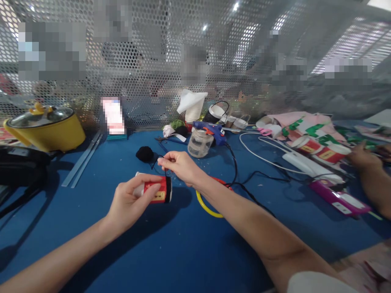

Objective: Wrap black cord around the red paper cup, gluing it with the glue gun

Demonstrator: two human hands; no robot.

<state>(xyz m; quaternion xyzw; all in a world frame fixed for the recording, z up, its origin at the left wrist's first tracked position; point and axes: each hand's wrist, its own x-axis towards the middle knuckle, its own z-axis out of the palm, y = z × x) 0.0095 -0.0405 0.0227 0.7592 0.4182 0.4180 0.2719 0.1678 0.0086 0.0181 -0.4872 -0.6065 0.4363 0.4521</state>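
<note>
- the red-and-white paper cup (157, 197) is tipped on its side over the near middle of the blue desk (159, 252), a black band (168, 190) wrapped round its right-hand end.
- the person's left hand (130, 195) is clamped on that cup, thumb and fingers lying across the red part.
- the right hand (180, 166) has its thumb and forefinger pinched together on a strand of black yarn (165, 172), just above the banded end.
- a ball of black yarn (144, 154) sits on the desk just beyond the two hands.
- past the right hand stands a clear jar (199, 145), with a blue glue gun (215, 131) right beside it, its dark cord trailing towards the right.
- a yellow ring (207, 207) lies partly hidden under the right forearm.
- further back are a stack of paper cups (193, 112) under a white sheet and a dark cup with a looped handle.
- over to the left i see a yellow pot (58, 132) with a glass lid, two clear strips (82, 160) and a propped-up phone (113, 116).
- on the right are two more red cups, a white power strip (311, 166), a purple box (340, 198) and another person's hand (365, 156).
- a perforated screen (152, 77) rises behind everything.
</note>
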